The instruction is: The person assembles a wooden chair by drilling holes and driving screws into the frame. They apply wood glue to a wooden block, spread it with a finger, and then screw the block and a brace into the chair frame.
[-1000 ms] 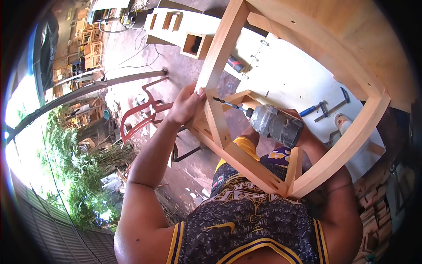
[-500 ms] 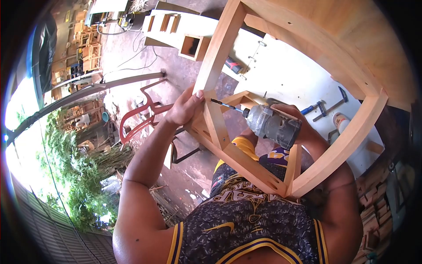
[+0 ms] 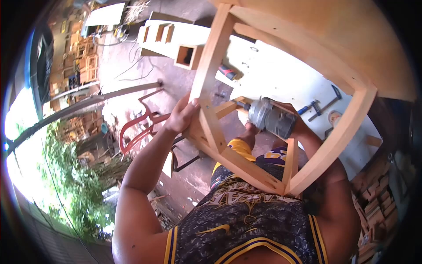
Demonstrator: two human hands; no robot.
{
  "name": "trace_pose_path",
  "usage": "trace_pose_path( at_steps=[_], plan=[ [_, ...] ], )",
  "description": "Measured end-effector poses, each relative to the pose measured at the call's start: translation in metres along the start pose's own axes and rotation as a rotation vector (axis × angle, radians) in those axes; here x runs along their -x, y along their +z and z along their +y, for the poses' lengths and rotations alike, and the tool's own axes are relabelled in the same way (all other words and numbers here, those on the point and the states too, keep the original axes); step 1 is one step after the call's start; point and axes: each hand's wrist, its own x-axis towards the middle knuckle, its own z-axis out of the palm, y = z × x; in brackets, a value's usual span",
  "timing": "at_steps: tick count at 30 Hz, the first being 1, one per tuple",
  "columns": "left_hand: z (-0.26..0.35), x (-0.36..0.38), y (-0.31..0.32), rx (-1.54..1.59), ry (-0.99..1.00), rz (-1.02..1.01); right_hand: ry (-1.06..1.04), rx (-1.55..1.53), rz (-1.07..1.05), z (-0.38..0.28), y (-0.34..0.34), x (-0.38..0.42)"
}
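Pale wood makes up the frame, which has curved rails and a triangular corner brace and leans across my lap. Its left corner is in the grip of my left hand, thumb on top near the brace. My right hand holds a worn grey power drill inside the frame's opening. The drill points left, and its bit end is at some distance from the brace. Its handle and most of my right fingers are hidden behind the drill body.
Behind the frame a white board carries blue-handled clamps. A red-and-black tool lies near its left edge. A red chair frame stands at left, below a long pole. Wood offcuts are piled at lower right.
The drill has moved back from the brace, its bit no longer near the wood at my left thumb. The wooden frame and my left hand have shifted slightly left in view.
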Motion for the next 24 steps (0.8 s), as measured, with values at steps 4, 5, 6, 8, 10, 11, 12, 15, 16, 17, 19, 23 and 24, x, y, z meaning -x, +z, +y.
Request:
trace_pose_path(
  at_steps=[4,5,6,8,10,11,12,15,16,17,19,23,24],
  plan=[
    [-0.015,0.001,-0.007,0.016,-0.001,0.084,0.192,0.703,0.204,0.028,-0.031,-0.010],
    [-0.022,-0.001,-0.010,0.003,0.015,0.103,0.138,0.723,0.333,0.032,-0.035,-0.015],
    [-0.024,-0.002,-0.014,-0.015,0.056,0.054,0.124,0.779,0.337,0.042,-0.046,-0.022],
    [-0.028,-0.004,-0.017,-0.002,0.095,-0.001,0.088,0.467,0.385,0.078,-0.068,-0.031],
    [-0.020,-0.004,-0.013,-0.083,0.106,0.017,0.016,0.124,0.441,0.089,-0.076,-0.029],
    [-0.014,-0.003,-0.009,-0.131,0.101,0.020,-0.013,0.145,0.461,0.070,-0.071,-0.025],
    [-0.015,-0.003,-0.009,-0.131,0.087,0.045,0.019,0.515,0.428,0.067,-0.074,-0.022],
    [-0.018,-0.002,-0.012,-0.103,0.084,0.072,-0.043,0.596,0.400,0.055,-0.074,0.005],
    [-0.020,-0.002,-0.012,-0.086,0.072,0.068,-0.031,0.082,0.399,0.072,-0.078,0.016],
    [-0.020,-0.002,-0.012,-0.069,0.060,0.068,-0.041,-0.168,0.390,0.081,-0.081,0.024],
    [-0.031,-0.008,-0.020,-0.064,0.075,0.070,0.003,-0.313,0.369,0.115,-0.096,0.045],
    [-0.039,-0.018,-0.028,0.000,0.101,-0.068,0.173,0.486,0.400,0.061,-0.090,0.110],
    [-0.035,-0.019,-0.022,0.006,0.130,-0.061,0.194,0.627,0.437,0.038,-0.078,0.129]
  ],
)
